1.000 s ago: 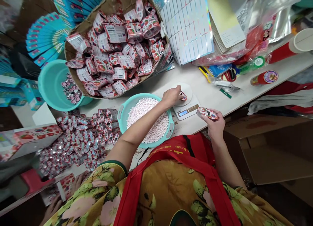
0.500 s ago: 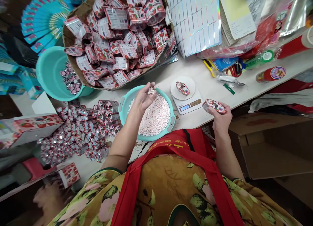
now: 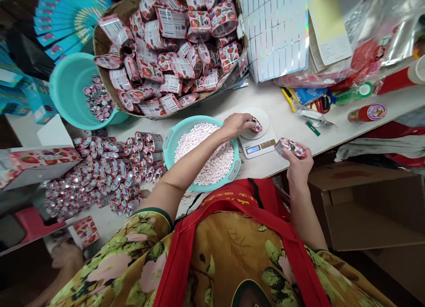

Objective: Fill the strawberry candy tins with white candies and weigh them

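My left hand (image 3: 238,124) reaches palm down over the white kitchen scale (image 3: 260,145), its fingers curled together at a small oval tin (image 3: 256,124) on the round pan and covering the tin's left part. The white candies that lay in these fingers are now hidden from view. My right hand (image 3: 299,160) grips another oval tin (image 3: 290,148), printed red and white, beside the scale. Under my left forearm stands a turquoise basin (image 3: 170,155) filled with small pale pink-white candies (image 3: 212,165).
A cardboard box (image 3: 99,72) of printed oval tins stands behind. Stacked tins (image 3: 109,169) and a second turquoise basin (image 3: 63,99) of small round pieces are at left. Another person's hand (image 3: 68,258) shows lower left. Sticker sheets (image 3: 279,36) and a red tube (image 3: 367,112) lie right.
My left hand has moved right from above the basin to the tin on the scale and turned palm down. My right hand keeps its tin. The view has shifted slightly.
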Motion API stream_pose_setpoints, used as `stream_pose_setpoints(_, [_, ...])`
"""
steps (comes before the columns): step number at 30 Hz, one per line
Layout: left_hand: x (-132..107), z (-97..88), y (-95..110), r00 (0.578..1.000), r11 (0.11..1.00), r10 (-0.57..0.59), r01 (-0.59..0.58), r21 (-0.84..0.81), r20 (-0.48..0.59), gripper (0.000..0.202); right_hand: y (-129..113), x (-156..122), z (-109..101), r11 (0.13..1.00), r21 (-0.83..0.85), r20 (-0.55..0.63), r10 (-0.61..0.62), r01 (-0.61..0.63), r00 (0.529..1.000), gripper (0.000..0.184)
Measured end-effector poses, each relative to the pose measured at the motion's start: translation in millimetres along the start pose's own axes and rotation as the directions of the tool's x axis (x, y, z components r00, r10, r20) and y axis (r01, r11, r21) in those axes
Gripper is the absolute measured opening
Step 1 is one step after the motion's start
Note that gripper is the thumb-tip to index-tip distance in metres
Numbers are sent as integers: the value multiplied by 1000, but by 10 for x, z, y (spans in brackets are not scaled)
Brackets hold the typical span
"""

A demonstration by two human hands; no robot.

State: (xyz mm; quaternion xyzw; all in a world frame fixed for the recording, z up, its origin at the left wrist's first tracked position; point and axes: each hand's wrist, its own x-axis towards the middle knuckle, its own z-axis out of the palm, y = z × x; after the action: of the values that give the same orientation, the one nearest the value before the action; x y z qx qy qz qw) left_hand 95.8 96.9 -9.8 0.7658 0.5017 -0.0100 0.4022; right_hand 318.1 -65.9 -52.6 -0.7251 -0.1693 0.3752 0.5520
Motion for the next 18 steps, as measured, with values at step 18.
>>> stream_pose_setpoints(18, [-1958, -768, -934, 454, 675, -646, 716, -180, -614, 35, 215, 322, 1050, 859, -272, 372, -323, 434, 870, 56])
